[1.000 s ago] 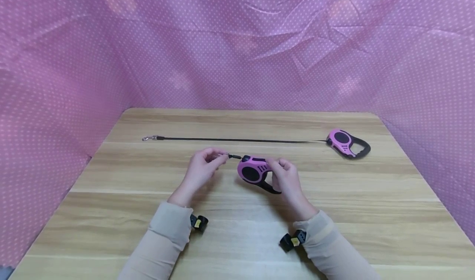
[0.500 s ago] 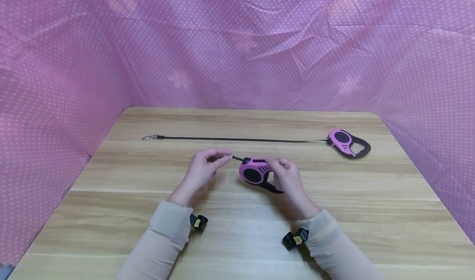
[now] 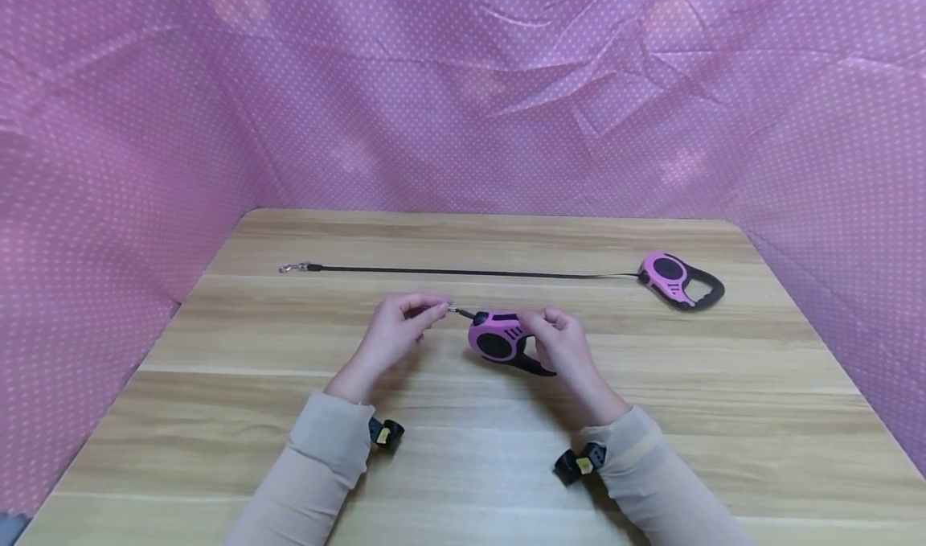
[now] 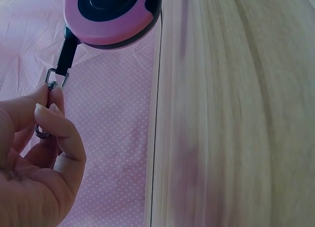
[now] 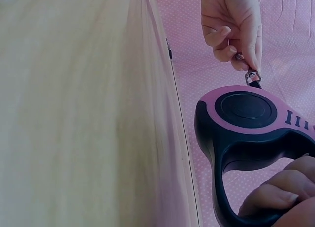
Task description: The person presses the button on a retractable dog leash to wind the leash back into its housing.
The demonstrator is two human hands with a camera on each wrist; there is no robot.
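Observation:
A pink and black retractable dog leash point(image 3: 495, 345) is held up over the table between both hands. My right hand point(image 3: 567, 353) grips its pink casing at the black handle end, fingers inside the handle's opening in the right wrist view. Thumb and fingers of my left hand point(image 3: 394, 329) pinch the metal snap hook point(image 4: 51, 75) at the end of its short strap. Only the hook's strap end and a curved bit of its tip show past the fingers. A black strap sleeve point(image 4: 67, 55) joins the hook to the casing.
A second pink and black retractable leash point(image 3: 680, 281) lies farther back on the wooden table point(image 3: 463, 465). Its black cord point(image 3: 448, 272) stretches straight to the left, ending in a metal snap hook point(image 3: 292, 267). A pink dotted cloth point(image 3: 463, 112) hangs behind and at the sides.
My right hand and the held leash have shifted slightly right. More of the snap hook's metal now shows beyond my left fingertips. The far leash has stayed put.

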